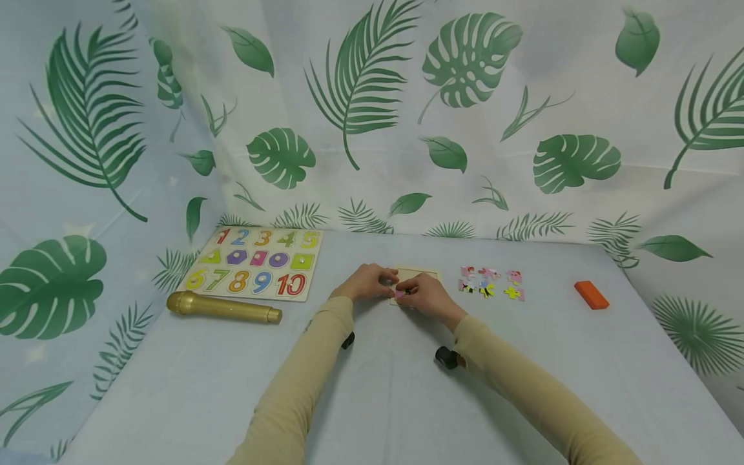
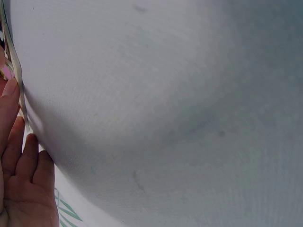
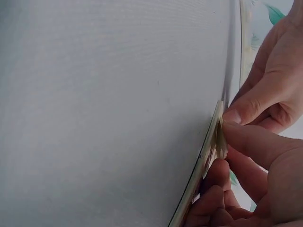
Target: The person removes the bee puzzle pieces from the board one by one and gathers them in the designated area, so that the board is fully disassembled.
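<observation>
Nearest my head camera, two tan sleeves (image 1: 285, 407) reach over a pale, cloth-covered table (image 1: 383, 413). Leaf-print fabric (image 1: 395, 187) walls it from the left, round the back, to the right. At left I see a gold microphone (image 1: 227, 308) along the near edge of a number board (image 1: 248, 270). Mid-table, the left hand (image 1: 366, 282) touches a wooden tray (image 1: 427, 270) — whether it grips, I can't tell — while the right hand (image 1: 429, 298) pinches a pink puzzle piece (image 1: 399, 294) over it. Farther right lie loose pieces (image 1: 487, 289), then an orange block (image 1: 591, 295).
</observation>
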The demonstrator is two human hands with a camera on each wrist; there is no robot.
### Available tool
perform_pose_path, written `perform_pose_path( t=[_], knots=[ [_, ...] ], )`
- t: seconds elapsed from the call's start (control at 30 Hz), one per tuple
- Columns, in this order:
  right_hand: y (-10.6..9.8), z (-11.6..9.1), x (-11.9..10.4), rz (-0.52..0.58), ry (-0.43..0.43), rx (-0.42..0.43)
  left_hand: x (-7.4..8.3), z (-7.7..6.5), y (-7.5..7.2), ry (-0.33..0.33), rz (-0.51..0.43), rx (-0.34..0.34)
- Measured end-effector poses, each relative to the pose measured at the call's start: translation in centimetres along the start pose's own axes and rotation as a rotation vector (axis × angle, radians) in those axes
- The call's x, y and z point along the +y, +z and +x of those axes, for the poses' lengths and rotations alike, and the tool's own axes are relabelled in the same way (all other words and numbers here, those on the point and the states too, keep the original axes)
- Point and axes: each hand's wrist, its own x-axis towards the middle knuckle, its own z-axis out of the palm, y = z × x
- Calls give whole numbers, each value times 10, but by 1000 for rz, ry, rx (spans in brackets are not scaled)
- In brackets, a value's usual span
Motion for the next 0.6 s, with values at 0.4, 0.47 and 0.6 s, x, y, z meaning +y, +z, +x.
perform_pose_path(
  t=[0.4,0.47,0.6],
  knots=[
    [2,-4,-4,-111,-97,37,-1,0,0,0,5,-3],
    [1,-4,-5,-125,-109,42,0,0,-1,-2,-3,-4],
    [1,-4,-2,-128,-131,45,1,-1,-1,-9,-12,-9]
  ],
)
